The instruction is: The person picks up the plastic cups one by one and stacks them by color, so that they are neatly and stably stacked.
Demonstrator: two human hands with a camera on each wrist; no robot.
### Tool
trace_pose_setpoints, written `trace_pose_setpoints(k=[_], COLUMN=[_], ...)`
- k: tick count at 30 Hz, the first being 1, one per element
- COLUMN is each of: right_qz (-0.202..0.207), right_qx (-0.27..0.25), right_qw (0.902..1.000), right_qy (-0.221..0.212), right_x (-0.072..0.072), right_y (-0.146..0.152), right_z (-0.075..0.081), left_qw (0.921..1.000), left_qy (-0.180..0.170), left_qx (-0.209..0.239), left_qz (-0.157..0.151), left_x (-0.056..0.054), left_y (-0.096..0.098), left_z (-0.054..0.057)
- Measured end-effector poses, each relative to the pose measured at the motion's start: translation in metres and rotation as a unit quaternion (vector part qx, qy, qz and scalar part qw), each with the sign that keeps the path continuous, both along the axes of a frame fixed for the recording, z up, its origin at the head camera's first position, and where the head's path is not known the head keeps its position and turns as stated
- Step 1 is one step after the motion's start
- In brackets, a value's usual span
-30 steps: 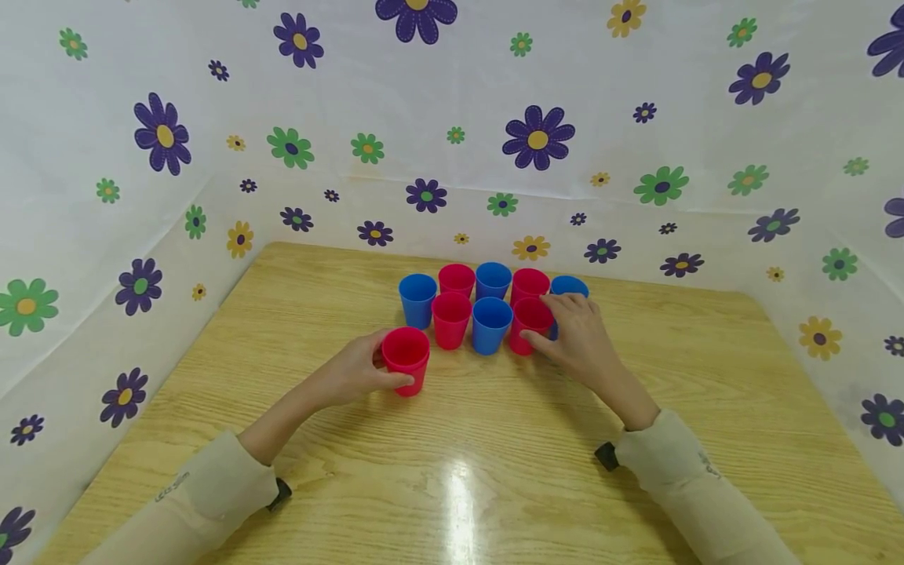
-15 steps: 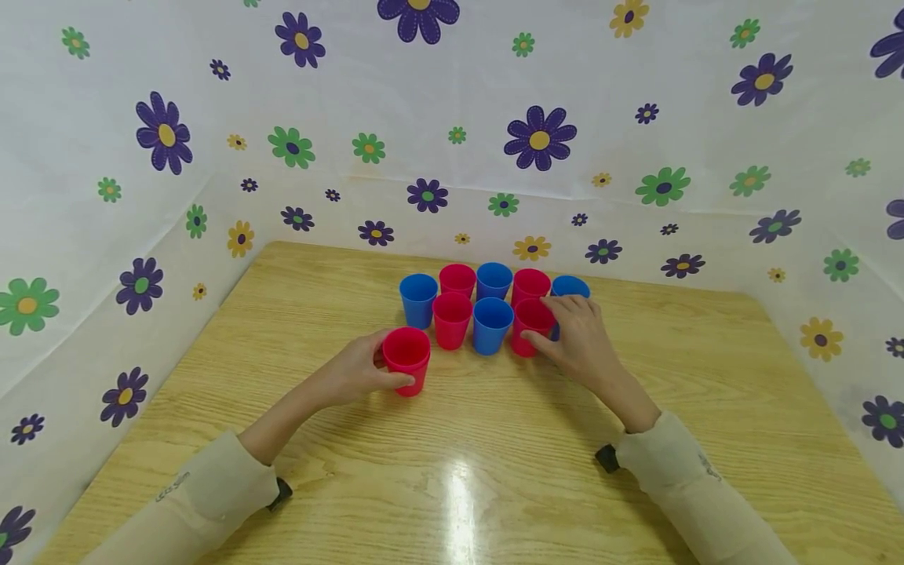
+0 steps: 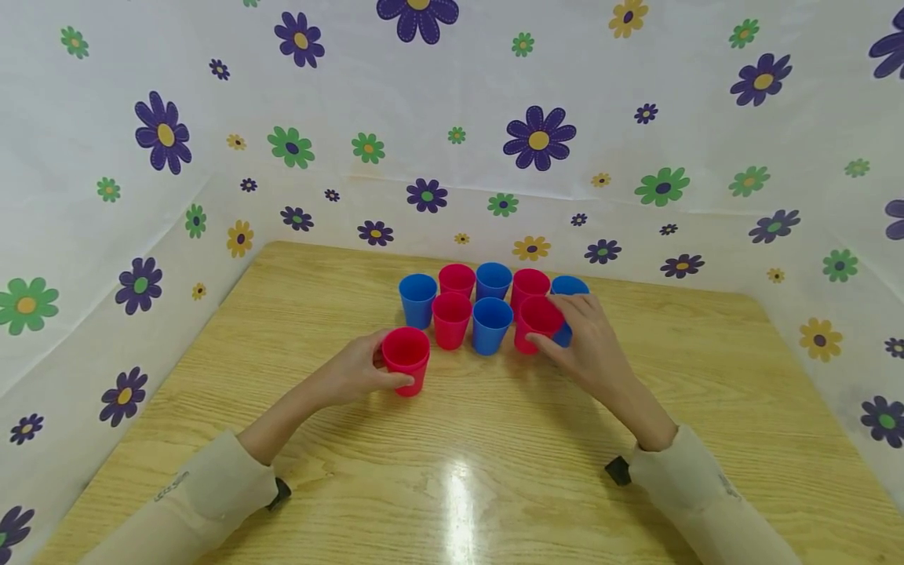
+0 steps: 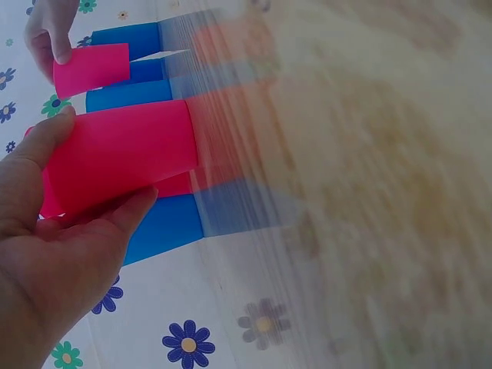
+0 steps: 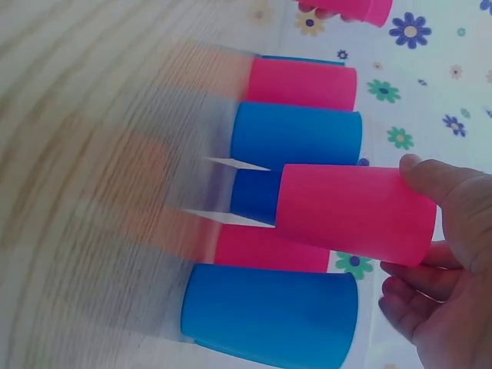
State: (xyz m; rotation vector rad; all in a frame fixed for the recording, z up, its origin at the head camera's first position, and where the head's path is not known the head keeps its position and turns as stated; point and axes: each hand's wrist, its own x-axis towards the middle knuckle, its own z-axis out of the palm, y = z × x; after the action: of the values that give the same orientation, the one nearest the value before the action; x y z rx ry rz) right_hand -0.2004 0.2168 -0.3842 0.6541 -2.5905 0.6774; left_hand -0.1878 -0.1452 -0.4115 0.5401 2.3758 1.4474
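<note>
In the head view my left hand [image 3: 360, 369] grips a red cup [image 3: 408, 362] at the front left, standing on the wooden table. A second rim line shows just under its top, as on nested cups. My right hand [image 3: 586, 337] holds another red cup [image 5: 354, 211] by its rim end, thumb on one side and fingers on the other. The right wrist view shows that cup's base raised off the table. Beside it are a blue cup [image 3: 489, 326] and, partly behind my fingers, the rightmost blue cup [image 5: 269, 315].
More cups stand upright and close together: a front red cup [image 3: 452, 320], a left blue cup [image 3: 417, 300], and a back row with red [image 3: 457, 278], blue cup [image 3: 493, 280] and red cup [image 3: 530, 282]. A flowered cloth [image 3: 424, 102] surrounds the wooden table [image 3: 395, 486].
My right hand has lifted its red cup and shifted it slightly right, uncovering more of the blue cup's lower side. The left hand and its cup have stayed in place.
</note>
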Motion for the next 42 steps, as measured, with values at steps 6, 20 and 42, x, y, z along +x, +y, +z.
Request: trace_pose_setpoints(k=[6, 20, 42], right_qz=[0.016, 0.038, 0.079], right_qx=[-0.013, -0.062, -0.125], right_qw=[0.9996, 0.9973, 0.9837], right_qy=[0.019, -0.008, -0.103], right_x=[0.014, 0.036, 0.041], right_y=[0.001, 0.001, -0.036], right_z=[0.004, 0.002, 0.013], left_qw=[1.0000, 0.9999, 1.0000], left_qy=[0.000, 0.008, 0.007], left_qx=[0.000, -0.006, 0.000], left_qz=[-0.001, 0.001, 0.000], left_x=[0.001, 0.001, 0.000], left_y=[0.000, -0.001, -0.001], left_z=[0.000, 0.000, -0.001])
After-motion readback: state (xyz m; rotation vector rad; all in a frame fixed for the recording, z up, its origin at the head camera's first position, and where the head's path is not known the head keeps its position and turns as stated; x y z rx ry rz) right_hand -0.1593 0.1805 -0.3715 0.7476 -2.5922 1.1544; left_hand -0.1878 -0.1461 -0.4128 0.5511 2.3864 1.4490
